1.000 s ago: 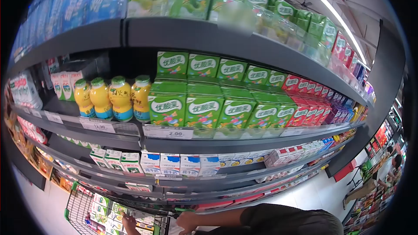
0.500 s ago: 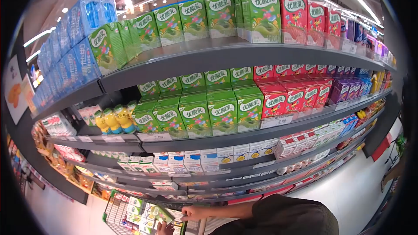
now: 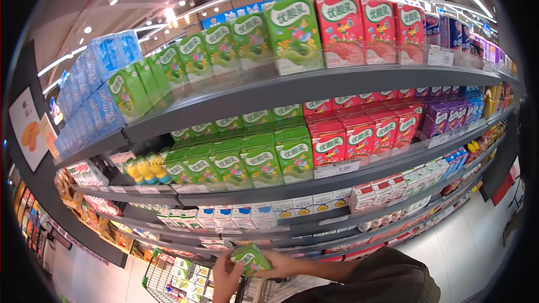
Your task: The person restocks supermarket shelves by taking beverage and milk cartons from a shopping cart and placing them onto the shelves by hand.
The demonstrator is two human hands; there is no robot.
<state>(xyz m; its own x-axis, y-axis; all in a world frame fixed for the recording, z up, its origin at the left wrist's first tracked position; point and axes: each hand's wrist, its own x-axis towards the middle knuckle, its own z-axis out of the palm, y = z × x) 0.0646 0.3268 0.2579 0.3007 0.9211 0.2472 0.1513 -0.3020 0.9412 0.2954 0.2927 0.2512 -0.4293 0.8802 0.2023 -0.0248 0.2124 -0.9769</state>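
A green drink carton (image 3: 250,258) with white lettering is held up in front of me, tilted, above the right side of the shopping cart (image 3: 150,278). My right hand (image 3: 276,264) grips the carton from the right. At its left side my left hand (image 3: 223,276) is closed around the edge, fingers behind and thumb in front. White-and-green cartons (image 3: 188,281) lie in the cart below, partly hidden by my left hand and forearm.
Shelves hold rows of green cartons (image 3: 259,160), red cartons (image 3: 329,145) and purple cartons (image 3: 437,119). Blue packs (image 3: 90,104) stand at upper left. Small yellow bottles (image 3: 147,169) sit on the middle shelf. The dark shelf edge (image 3: 269,88) curves across in front.
Both hands have risen from the cart, bringing the green carton up between them. Its lettered face now shows. The view has shifted, so the shelves appear at a different tilt.
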